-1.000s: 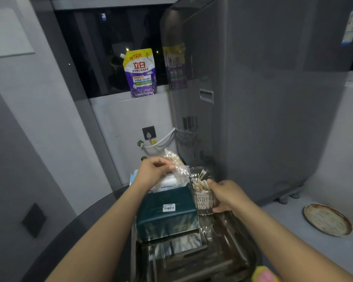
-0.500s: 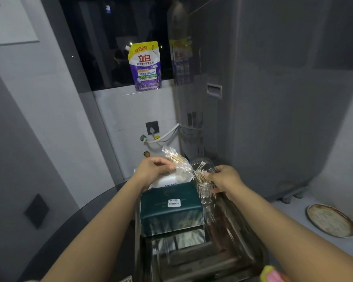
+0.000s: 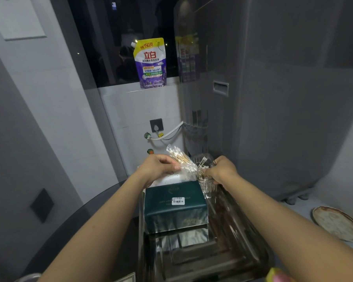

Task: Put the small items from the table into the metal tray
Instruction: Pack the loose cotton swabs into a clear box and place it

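Fingers of your left hand (image 3: pixel 159 168) pinch the bag of cotton swabs (image 3: pixel 182 162) at frame centre, above the green box (image 3: pixel 175 206) in the metal tray (image 3: pixel 243 237); your right hand (image 3: pixel 222 169) grips the glass jar (image 3: pixel 205 181), probably steadying it.

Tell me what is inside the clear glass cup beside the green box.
The glass cup holds cotton swabs, their white tips sticking up above its rim. The right hand grips the cup and covers its right side, so how full it is cannot be seen.
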Tool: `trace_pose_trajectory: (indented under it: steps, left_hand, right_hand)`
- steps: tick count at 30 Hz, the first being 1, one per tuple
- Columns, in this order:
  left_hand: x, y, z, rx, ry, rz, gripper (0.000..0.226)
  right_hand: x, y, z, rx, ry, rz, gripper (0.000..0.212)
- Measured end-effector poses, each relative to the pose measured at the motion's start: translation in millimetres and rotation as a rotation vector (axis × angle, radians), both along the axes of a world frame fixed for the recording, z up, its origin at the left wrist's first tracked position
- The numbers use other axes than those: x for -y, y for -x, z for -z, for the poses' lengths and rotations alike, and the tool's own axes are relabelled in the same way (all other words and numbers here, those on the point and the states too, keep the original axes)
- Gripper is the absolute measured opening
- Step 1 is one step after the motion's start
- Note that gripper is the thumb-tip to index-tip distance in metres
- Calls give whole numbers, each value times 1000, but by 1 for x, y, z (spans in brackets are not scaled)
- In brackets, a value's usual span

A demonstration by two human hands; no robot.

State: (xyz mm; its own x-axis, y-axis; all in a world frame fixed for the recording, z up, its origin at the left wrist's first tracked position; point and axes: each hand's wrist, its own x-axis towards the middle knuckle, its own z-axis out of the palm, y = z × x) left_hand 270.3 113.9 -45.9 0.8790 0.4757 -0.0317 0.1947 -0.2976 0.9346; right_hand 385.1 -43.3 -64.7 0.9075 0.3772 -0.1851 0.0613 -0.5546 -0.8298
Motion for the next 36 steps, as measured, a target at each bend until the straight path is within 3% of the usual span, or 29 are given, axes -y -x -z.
trace_pose_trajectory:
  steps: [8, 12, 19, 29, 32, 36]
  left_hand:
    - [3, 1, -4, -12, -6, 10, 6]
    - [8, -1, -13, -26, -76, 4, 6]
    - [23, -14, -25, 31, -339, 83, 12]
    - [57, -58, -29, -5, -783, 157, 5]
    - [61, -70, -26, -66, -812, 165, 15]
    - [59, -73, -18, -98, -696, 137, 53]
  right_hand:
    - [1, -2, 2, -24, -48, -8, 28]
    - [13, 0, 4, -119, -162, -23, 52]
    - [34, 4, -14, 31, -274, -112, 38]
    - [38, -14, -20, -77, -338, -220, 44]
    - [34, -21, -17, -140, -276, -223, 47]
    - [31, -25, -15, -140, -221, -205, 50]
